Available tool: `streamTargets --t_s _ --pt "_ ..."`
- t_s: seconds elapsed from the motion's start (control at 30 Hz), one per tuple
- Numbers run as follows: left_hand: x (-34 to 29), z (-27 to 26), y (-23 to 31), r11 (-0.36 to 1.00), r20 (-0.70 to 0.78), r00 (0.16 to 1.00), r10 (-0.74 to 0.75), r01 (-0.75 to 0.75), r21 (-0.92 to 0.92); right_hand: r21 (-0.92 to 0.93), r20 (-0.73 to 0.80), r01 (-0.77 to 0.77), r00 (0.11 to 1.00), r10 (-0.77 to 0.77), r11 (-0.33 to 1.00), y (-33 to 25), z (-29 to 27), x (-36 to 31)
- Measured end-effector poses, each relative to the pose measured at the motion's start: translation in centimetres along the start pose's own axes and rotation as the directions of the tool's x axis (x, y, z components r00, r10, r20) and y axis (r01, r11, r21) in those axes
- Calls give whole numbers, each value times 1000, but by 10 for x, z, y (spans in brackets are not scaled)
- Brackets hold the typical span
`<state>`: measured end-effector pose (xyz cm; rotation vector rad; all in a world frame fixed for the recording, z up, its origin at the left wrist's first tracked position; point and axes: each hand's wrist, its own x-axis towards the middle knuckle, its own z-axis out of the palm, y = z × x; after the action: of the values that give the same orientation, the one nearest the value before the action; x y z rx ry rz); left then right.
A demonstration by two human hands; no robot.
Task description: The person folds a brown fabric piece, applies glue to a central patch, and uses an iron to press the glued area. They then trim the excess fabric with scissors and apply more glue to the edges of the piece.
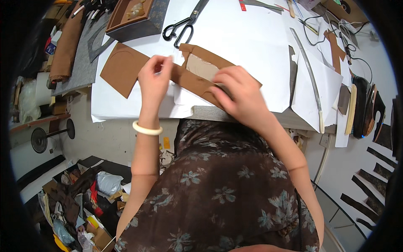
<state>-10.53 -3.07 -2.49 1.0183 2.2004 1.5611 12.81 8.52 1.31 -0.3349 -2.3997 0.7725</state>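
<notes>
Brown scraps and offcuts crowd the floor at the near left, beside a round-based stool (40, 140), while on the far left of the table a bolt of tan fabric (66, 44) lies along a grey felt sheet (86, 63). On the white paper (247, 42) covering the worktable, a brown leather piece (126, 67) with a curved cut lies flat; the left hand (154, 80), a pale bangle (147, 128) on its wrist, has its fingers pinched together on the near end of a brown folded strip (197, 80) at the table's middle. That strip, with a paler lining panel showing on its face, runs rightward under the right hand (237, 94), whose fingers are spread and pressed flat on it, holding it down rather than gripping. Black-handled scissors (182, 25) rest just beyond, and a shallow dark tray (134, 19) sits at the far left of the paper. To the right lie a long curved metal ruler (308, 71) and dark strips (361, 185) on a white surface. The likely risk: the strip lies close to the table's near edge, so an uneven pull by the pinching hand could slide it from under the flat palm, skewing the fold or creasing the lining.
</notes>
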Motion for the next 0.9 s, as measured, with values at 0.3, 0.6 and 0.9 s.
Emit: streamTargets --t_s 0.3,0.6,0.9 --pt "20 7 33 839 358 930 82 -258 480 -96 86 37 996 -29 995 7 43 -5" --pt "39 -9 12 979 438 885 -159 82 188 -49 78 29 997 -25 998 5 43 -6" --pt "11 -19 35 791 521 713 469 -602 111 66 168 49 984 -60 997 20 15 -2"
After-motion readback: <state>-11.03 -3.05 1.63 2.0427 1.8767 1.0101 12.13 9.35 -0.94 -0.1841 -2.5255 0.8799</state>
